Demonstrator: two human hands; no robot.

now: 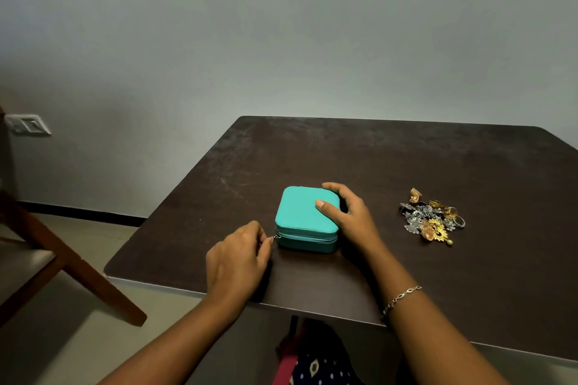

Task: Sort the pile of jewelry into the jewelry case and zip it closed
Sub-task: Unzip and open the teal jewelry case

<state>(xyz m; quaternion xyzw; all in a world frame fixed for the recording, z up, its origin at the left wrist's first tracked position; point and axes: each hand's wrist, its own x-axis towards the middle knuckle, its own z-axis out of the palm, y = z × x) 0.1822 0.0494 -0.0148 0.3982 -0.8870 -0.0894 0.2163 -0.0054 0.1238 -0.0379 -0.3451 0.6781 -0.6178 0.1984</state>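
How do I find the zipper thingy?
Look at the dark table; a teal case sits near its front edge. At the case's near-left corner, the left hand pinches a small silver pull. It's the only metal bit on the case.

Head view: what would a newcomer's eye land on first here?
The teal jewelry case stands out, zipped shut, in the middle of the dark table. The left hand pinches its zipper pull at the near left corner, while the right hand holds the case's right side. Further right lies a glittering pile of jewelry, gold and silver.
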